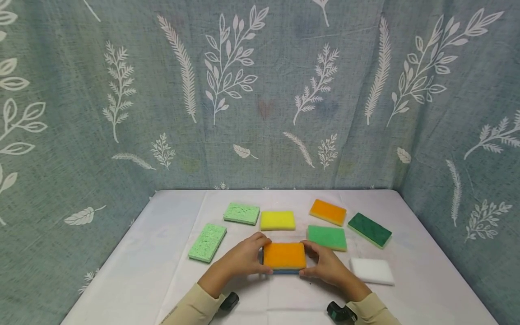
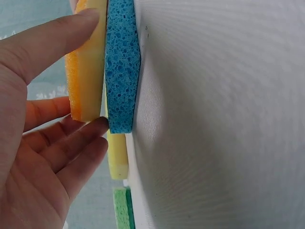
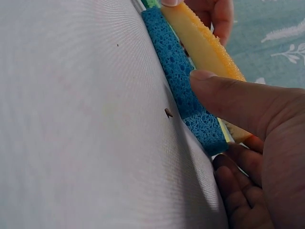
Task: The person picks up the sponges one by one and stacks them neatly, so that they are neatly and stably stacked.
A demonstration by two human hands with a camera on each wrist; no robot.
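Your left hand (image 1: 243,258) and right hand (image 1: 327,265) pinch orange-faced sponge (image 1: 284,256) by opposite ends, just above blue cellulose sponge (image 2: 122,67); dark markings on left sleeve (image 1: 194,304) too small to read.

Your head view looks forward and down from above the tablecloth (image 1: 134,280); your wrist views look from close, low along it, turned sideways, sharing the blue cellulose sponge (image 2: 123,67) and orange-faced sponge (image 2: 90,86).

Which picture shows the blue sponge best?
The right wrist view: lots of the blue sponge shows, holes too, though the right hand hides a bit. The left wrist view is close, but its top edge cuts the sponge off. The head view shows just a thin strip under the orange sponge.
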